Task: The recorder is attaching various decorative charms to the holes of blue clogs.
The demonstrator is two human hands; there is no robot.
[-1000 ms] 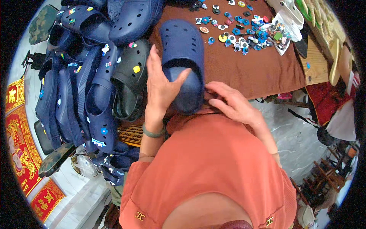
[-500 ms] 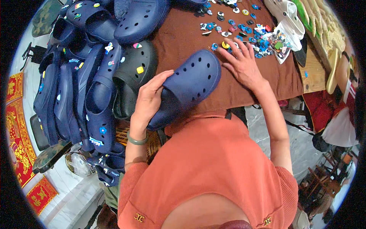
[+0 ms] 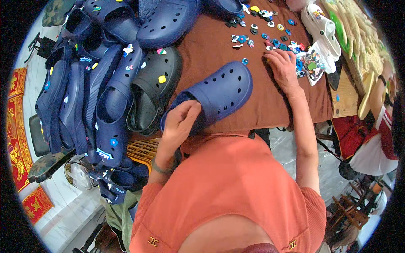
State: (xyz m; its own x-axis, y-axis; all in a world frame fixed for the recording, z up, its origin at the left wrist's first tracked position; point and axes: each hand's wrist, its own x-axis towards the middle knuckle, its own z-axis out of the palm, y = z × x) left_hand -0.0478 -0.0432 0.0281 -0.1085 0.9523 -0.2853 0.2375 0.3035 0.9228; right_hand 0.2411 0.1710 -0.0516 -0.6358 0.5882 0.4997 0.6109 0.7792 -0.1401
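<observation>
A navy blue clog (image 3: 221, 90) with round vent holes lies on the brown cloth near its front edge, toe pointing far right. My left hand (image 3: 181, 120) is at its opening, fingers bent and closed over the near rim. To the far right, my right hand (image 3: 284, 69) reaches down onto the cloth beside the small shoe charms (image 3: 276, 43), fingers curled together. Its fingertips are partly hidden, so anything pinched there cannot be made out. A lone blue charm (image 3: 245, 61) lies just past the clog's toe.
A black clog (image 3: 154, 90) with charms stands left of the work. Several navy clogs (image 3: 114, 105) with charms crowd the left side, and more lie far off. At right are a clear charm bag (image 3: 314, 67) and white clogs (image 3: 322, 31). A yellow basket (image 3: 145, 149) sits below the cloth's edge.
My left hand has shifted from the clog's left side to its near rim. My right hand has moved right, its spread fingers now curled. The clog appears lower on the cloth.
</observation>
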